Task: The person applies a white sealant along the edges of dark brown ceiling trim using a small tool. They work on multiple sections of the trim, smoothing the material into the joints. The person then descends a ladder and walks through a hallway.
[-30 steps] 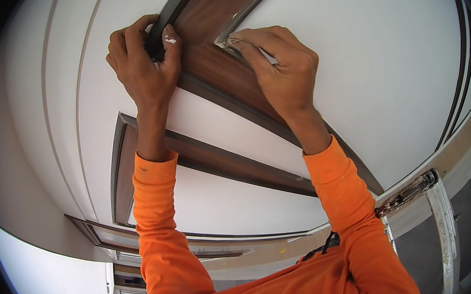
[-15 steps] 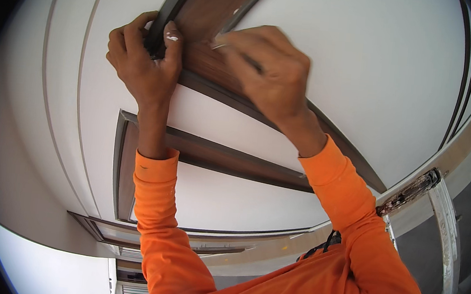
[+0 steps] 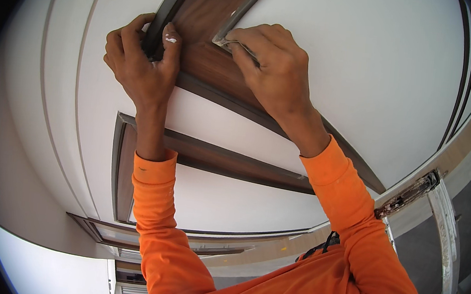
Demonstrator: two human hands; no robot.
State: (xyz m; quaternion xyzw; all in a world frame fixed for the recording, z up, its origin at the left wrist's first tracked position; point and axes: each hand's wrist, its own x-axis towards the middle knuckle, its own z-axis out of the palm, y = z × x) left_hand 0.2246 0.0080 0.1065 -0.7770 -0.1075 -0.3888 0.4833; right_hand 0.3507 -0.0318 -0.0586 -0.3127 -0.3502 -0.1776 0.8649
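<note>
My left hand (image 3: pixel 141 58), a white smear on its thumb, grips the dark outer edge of a brown wood-look frame (image 3: pixel 203 13) on the white panelled surface above me. My right hand (image 3: pixel 276 77) pinches a thin, pale, folded piece (image 3: pixel 238 46), perhaps abrasive paper, against the inner corner of that frame's grey trim (image 3: pixel 231 23). What exactly the piece is, I cannot tell, as my fingers cover most of it. Light residue marks the trim at that corner. Both forearms are in orange sleeves.
A second dark-edged wooden frame (image 3: pixel 228 161) runs across the white surface below my hands. At the right is a paint-spattered metal framework (image 3: pixel 443 229) beside grey floor tiles or panels. Grooved white moulding (image 3: pixel 64 102) curves along the left, and a bright opening (image 3: pixel 42 267) shows at lower left.
My right hand moved down and left from the trim's corner, blurred, and is back at that corner now, slightly further left than at first. My left hand keeps its grip on the frame.
</note>
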